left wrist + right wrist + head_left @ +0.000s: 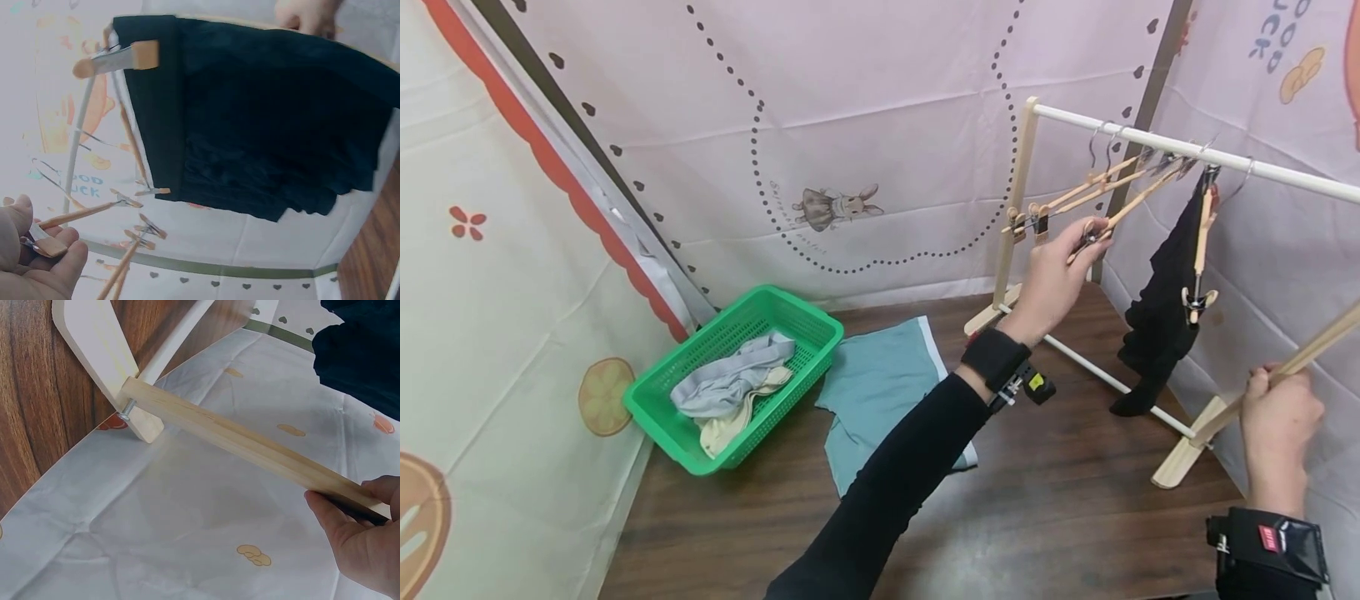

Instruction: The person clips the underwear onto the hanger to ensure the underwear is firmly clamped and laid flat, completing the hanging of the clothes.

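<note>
Plainly, clip hanger [1141, 198], pinched in left hand [1057, 268]

Smooth, pale wood forms the rack post [1315, 340] and the clip hangers [1142, 198], which carry shiny metal hooks [1248, 175]. The black garment [1165, 292] is matt cloth, the green basket [786, 417] perforated plastic, the teal garment [880, 375] creased matt fabric; the wood-grain counter [1037, 517] wears a low sheen.

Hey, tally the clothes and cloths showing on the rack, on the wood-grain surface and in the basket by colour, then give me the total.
Black garment on the rack: 1
Teal cloth on the wood-grain surface: 1
Grey-blue cloth in the green basket: 1
Cream cloth in the green basket: 1
Total: 4
</note>
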A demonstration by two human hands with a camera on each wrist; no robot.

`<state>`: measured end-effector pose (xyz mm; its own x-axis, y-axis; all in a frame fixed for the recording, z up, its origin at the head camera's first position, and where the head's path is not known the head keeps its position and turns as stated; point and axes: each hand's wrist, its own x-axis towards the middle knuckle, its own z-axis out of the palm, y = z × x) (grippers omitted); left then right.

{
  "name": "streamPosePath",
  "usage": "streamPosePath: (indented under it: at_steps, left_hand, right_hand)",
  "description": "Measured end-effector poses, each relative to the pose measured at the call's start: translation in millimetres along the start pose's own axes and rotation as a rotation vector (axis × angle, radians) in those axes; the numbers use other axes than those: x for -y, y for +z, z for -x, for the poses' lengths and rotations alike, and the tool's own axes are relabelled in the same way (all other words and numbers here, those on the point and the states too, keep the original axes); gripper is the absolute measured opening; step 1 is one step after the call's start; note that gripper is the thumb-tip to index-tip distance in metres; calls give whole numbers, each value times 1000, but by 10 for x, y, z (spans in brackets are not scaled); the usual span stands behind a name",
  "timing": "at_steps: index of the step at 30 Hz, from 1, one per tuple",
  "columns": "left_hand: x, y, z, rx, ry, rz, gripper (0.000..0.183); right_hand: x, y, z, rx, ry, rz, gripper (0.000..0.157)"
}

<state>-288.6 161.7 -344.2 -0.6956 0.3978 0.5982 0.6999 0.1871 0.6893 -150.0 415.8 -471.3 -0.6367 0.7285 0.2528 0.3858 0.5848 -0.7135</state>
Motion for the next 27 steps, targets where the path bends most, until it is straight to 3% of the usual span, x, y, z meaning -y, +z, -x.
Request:
streamPosePath:
  at_steps: [5, 13, 20, 27]
  left_hand:
    - [181, -65, 397, -10, 25, -30, 26]
    - [631, -140, 1244, 12, 5, -184, 25]
    - [1088, -233, 1848, 14, -162, -252, 31]
    - [1386, -275, 2101, 39, -365, -434, 50]
  right_hand:
    - [3, 12, 0, 4, -2, 17, 38]
    - [13, -8, 14, -26, -6, 11, 37]
    - [8, 2, 29, -37, -2, 24, 38]
    - [46, 39, 54, -16, 30, 32, 41]
